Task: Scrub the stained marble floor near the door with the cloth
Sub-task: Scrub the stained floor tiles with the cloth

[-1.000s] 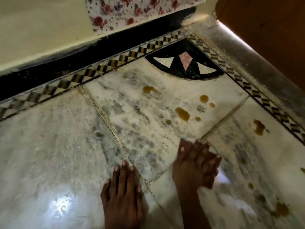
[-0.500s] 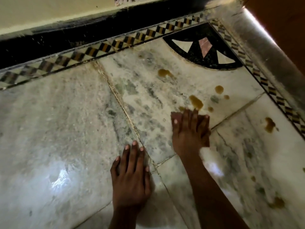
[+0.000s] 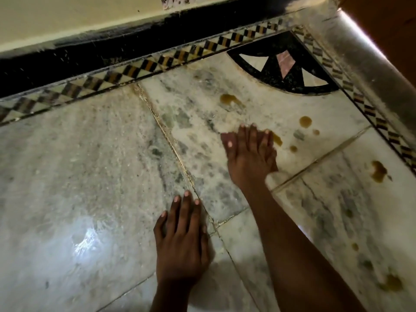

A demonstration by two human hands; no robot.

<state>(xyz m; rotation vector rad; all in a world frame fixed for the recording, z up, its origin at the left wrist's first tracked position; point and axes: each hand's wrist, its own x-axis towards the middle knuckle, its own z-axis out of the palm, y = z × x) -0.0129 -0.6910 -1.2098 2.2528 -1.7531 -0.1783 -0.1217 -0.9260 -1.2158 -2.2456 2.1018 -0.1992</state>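
Right hand (image 3: 249, 158): fingers together, extended, pressed flat toward the marble floor (image 3: 90, 154). No cloth shows under or around it; if one is there, the palm hides it entirely, so I cannot tell whether I have hold of anything. The hand is motion-blurred. Fingertips lie at the edge of an amber stain (image 3: 277, 139), partly covering it. Judgement: the flat posture spreads pressure over the blot rather than pinching at it.

Left hand (image 3: 183, 239): open, palm down, fingers loosely spread, holding nothing. It sits on the grout seam (image 3: 171, 140) between two slabs, nearer my body than the right. Judgement: it serves as a brace, taking my weight so the right arm can reach forward.

Stains remaining: one blot (image 3: 229, 99) beyond the right hand, toward the black corner inlay (image 3: 281, 73); a round spot (image 3: 305, 121) and smaller drops to its right; a larger blot (image 3: 379, 171) on the next slab near the chequered border (image 3: 369, 111); more dull patches (image 3: 391, 282) lower right. All look untouched.

The door (image 3: 387, 25) stands at upper right behind a pale threshold (image 3: 360, 55).

Judgement: scrubbing is at an early stage; most marks remain.
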